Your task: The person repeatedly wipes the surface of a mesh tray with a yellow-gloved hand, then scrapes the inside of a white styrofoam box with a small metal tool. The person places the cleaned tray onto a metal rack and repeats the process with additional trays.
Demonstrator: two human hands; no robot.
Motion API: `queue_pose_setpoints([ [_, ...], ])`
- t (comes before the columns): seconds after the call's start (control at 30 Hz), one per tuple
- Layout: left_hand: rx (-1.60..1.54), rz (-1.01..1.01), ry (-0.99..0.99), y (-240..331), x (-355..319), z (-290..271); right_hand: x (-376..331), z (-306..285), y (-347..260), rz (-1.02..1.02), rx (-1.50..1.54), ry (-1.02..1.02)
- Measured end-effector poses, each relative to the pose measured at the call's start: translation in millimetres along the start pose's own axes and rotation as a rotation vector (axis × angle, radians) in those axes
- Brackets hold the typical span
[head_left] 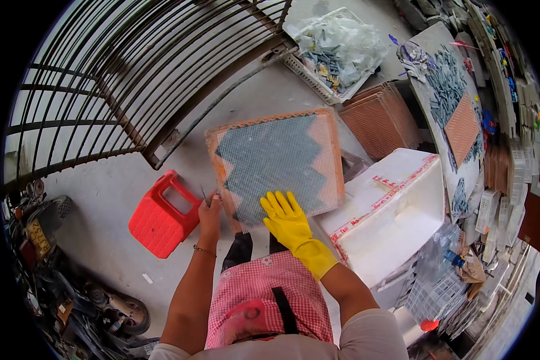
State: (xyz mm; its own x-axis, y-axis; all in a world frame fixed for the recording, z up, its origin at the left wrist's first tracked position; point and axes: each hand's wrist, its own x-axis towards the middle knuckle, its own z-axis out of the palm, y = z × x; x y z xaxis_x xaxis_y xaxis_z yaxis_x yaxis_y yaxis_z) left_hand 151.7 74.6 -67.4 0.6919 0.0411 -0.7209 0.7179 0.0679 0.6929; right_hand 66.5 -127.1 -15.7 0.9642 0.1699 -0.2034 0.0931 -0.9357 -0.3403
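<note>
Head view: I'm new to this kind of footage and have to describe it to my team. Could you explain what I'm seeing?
There is no machine here, just a person's two hands. The one picture comes from a fisheye camera worn on the head, looking down, so straight edges bend near the rim.

The right hand, in a yellow glove, lies spread on a pale mesh. Under the mesh are dark grey-blue and peach-coloured areas, within an orange-brown tray. What supports the tray is hidden.

The bare left hand, at the tray's left edge, seems to hold a thin dark tool, too small to identify.

On the floor around them are a red stool to the left and a white box to the right.
</note>
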Motion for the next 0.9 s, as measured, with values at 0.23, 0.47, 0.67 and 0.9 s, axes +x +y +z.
queue_pose_setpoints([
  [0.23, 0.45, 0.175, 0.118, -18, 27, 7, -66, -27, -28, 0.342, 0.329, 0.134],
  [0.47, 0.086, 0.044, 0.038, -7, 28, 7, -117, -51, -56, 0.597, 0.683, 0.398],
  [0.67, -0.395, -0.284, -0.25, 9, 16, -8, -133, -83, -60, 0.696, 0.875, 0.407],
  [0.9, -0.217, -0.314, -0.618, 78, -39, 41, -143, -128, -34, 0.685, 0.885, 0.502],
])
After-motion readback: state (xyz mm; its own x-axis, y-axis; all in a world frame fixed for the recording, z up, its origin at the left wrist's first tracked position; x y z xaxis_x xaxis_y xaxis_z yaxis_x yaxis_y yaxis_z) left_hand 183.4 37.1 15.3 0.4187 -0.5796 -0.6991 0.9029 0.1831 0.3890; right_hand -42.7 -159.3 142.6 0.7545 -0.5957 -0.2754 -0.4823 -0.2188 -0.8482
